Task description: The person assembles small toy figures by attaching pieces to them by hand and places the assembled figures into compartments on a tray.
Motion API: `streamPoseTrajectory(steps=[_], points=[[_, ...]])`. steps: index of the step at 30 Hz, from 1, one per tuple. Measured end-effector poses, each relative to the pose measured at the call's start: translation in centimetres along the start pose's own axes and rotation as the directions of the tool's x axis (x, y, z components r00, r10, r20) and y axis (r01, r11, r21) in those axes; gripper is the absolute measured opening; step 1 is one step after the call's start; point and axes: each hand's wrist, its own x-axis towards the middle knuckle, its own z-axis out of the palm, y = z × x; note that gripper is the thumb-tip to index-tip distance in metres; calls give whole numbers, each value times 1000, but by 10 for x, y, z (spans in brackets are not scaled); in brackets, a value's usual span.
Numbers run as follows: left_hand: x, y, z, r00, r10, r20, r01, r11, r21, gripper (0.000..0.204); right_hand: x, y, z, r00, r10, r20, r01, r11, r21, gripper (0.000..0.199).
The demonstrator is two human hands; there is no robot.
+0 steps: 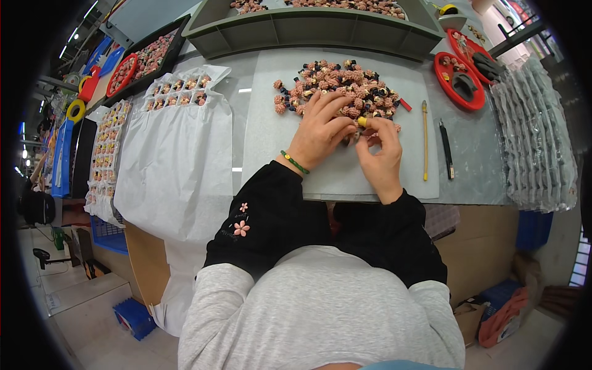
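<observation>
A heap of small pink, cream and dark-blue figurine pieces (345, 80) lies on a white sheet (277, 166) in front of me. At the near edge of this heap my left hand (320, 131) is closed, thumb and fingers pinching a small figurine piece (352, 138) that they mostly cover. From the other side my right hand (381, 151) pinches at the same piece with thumb and index finger. A yellow finger cot (362, 122) shows at the right fingertips. Details of the held piece are too small to tell.
A grey-green bin (308, 34) stands behind the heap. To the right are a brush (425, 142), a black pen (446, 151), red dishes (475, 102) and stacked plastic trays (536, 135). Figurine-filled trays (179, 89) under white sheeting sit left.
</observation>
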Motion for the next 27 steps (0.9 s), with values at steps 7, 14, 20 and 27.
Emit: streamPoseTrajectory(steps=[7, 14, 20, 27], points=[[-2, 0, -8, 999, -43, -4, 43, 999, -11, 19, 7, 18, 13, 989, -41, -144, 50, 997, 54, 19], [-7, 12, -17, 983, 79, 165, -66, 995, -78, 25, 1, 27, 10, 980, 35, -195, -3, 987, 163, 19], [-8, 12, -14, 975, 28, 221, -28, 1000, -5, 22, 1, 24, 11, 972, 129, -198, -91, 977, 192, 15], [-9, 1, -12, 991, -120, -68, 101, 968, -231, 25, 2, 17, 10, 983, 52, -176, -42, 997, 61, 14]])
